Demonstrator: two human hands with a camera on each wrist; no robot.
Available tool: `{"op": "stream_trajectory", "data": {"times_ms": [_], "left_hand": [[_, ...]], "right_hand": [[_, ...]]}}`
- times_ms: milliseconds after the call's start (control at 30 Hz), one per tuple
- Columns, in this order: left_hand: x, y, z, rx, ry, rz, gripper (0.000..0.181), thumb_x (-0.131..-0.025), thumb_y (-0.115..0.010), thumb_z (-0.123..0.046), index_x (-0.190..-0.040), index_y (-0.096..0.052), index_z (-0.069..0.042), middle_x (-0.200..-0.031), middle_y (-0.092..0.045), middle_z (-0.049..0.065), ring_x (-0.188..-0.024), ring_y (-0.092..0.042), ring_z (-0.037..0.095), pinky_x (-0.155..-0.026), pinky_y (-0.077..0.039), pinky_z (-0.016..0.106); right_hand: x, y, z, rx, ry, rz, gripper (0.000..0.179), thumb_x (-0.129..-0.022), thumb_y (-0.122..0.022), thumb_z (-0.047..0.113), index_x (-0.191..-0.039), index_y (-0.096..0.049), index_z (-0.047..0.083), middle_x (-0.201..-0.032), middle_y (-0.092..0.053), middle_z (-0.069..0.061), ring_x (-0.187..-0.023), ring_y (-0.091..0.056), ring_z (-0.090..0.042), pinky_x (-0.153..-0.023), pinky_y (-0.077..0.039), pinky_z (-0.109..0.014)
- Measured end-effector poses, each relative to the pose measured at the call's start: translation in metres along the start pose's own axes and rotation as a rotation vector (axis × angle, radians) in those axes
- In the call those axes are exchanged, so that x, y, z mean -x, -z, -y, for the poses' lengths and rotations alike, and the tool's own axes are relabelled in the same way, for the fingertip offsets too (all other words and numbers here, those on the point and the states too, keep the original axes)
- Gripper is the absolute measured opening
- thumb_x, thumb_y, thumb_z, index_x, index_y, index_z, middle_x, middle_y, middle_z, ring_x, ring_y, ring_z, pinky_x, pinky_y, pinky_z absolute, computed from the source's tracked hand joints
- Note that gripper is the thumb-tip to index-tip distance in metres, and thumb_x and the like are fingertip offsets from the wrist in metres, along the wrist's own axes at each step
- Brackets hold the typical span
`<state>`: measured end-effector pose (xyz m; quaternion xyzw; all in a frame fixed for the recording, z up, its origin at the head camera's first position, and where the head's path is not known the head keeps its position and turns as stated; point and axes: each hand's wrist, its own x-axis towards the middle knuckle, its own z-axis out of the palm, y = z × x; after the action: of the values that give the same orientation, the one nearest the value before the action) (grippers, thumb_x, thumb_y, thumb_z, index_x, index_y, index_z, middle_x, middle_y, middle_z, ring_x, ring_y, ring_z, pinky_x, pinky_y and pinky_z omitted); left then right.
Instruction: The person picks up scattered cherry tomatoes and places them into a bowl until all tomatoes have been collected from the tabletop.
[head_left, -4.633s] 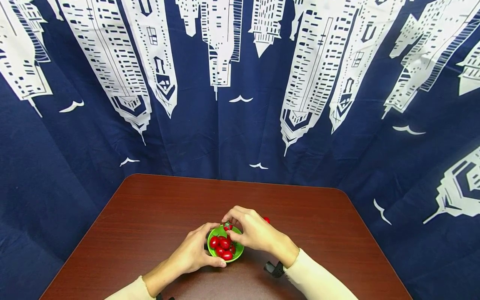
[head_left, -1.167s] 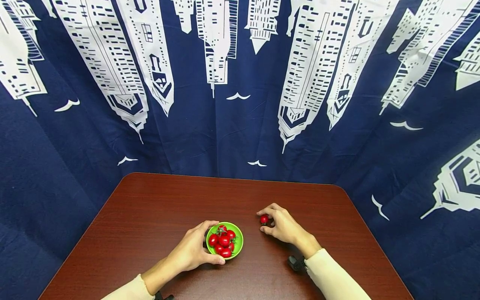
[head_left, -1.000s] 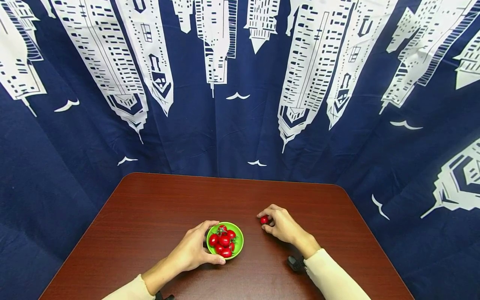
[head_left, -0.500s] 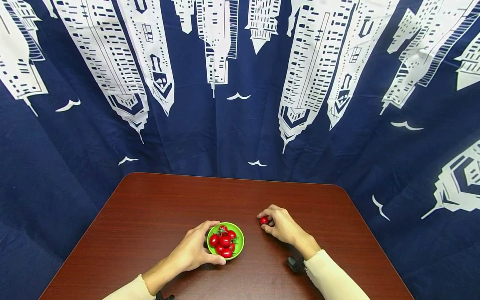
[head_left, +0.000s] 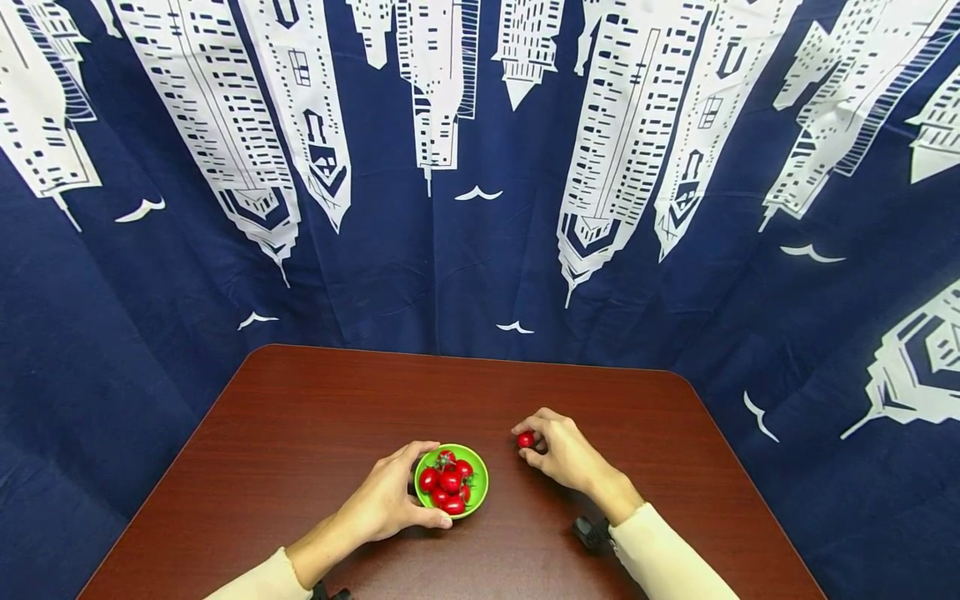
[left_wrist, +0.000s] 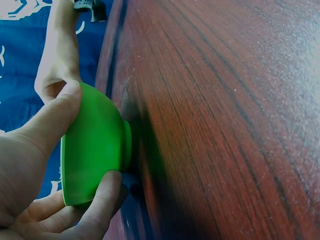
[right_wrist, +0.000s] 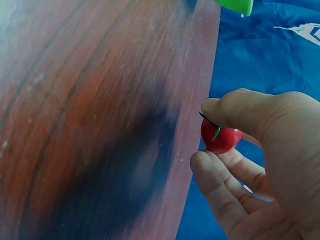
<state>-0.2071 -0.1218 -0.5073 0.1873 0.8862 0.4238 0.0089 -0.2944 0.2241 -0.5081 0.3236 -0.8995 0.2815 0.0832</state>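
Observation:
My left hand (head_left: pixel 378 500) holds a small green bowl (head_left: pixel 479 493) by its left side, thumb at the near rim and fingers round the far side. In the left wrist view the thumb lies on the rim of the bowl (left_wrist: pixel 92 145) and fingertips support it lower down, near its foot. Several red cherry tomatoes (head_left: pixel 450 482), some with green stems, lie inside. To the right of the bowl, my right hand (head_left: pixel 570 457) pinches one cherry tomato (head_left: pixel 526 440) between thumb and fingers. In the right wrist view this tomato (right_wrist: pixel 220 141) shows a green stem beside the thumb.
Both hands work over a reddish-brown wooden table (head_left: pixel 360 400) with rounded far corners. Behind and beside it hangs a dark blue cloth (head_left: pixel 405 275) printed with white buildings and birds. A black wrist device (head_left: pixel 591 532) sits on my right wrist.
My right hand has left a stemmed cherry tomato in the bowl, moved right and taken hold of the one on the table. Lately it shifts slightly left; the left hand stays on the bowl.

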Motion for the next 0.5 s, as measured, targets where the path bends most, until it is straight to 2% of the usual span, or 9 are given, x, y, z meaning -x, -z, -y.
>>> {"op": "stream_trajectory", "data": {"times_ms": [333, 500], "left_hand": [[0.000, 0.000, -0.001, -0.010, -0.001, -0.002, 0.105, -0.070, -0.116, -0.036, -0.158, -0.064, -0.009, -0.151, -0.074, 0.014, -0.110, -0.075, 0.017, -0.098, -0.064, 0.031], [-0.001, 0.001, -0.001, -0.013, -0.006, -0.002, 0.105, -0.070, -0.116, -0.037, -0.157, -0.065, -0.011, -0.149, -0.075, 0.013, -0.108, -0.073, 0.014, -0.097, -0.063, 0.030]], "right_hand": [[0.003, 0.003, 0.012, 0.039, 0.021, -0.006, 0.030, -0.095, -0.092, 0.000, -0.123, -0.085, 0.004, -0.110, -0.077, -0.004, -0.091, -0.074, -0.017, -0.077, -0.067, -0.027], [0.000, 0.006, 0.020, 0.050, 0.016, -0.006, 0.033, -0.095, -0.093, 0.002, -0.127, -0.085, 0.006, -0.114, -0.078, -0.003, -0.095, -0.074, -0.017, -0.081, -0.066, -0.028]]}}
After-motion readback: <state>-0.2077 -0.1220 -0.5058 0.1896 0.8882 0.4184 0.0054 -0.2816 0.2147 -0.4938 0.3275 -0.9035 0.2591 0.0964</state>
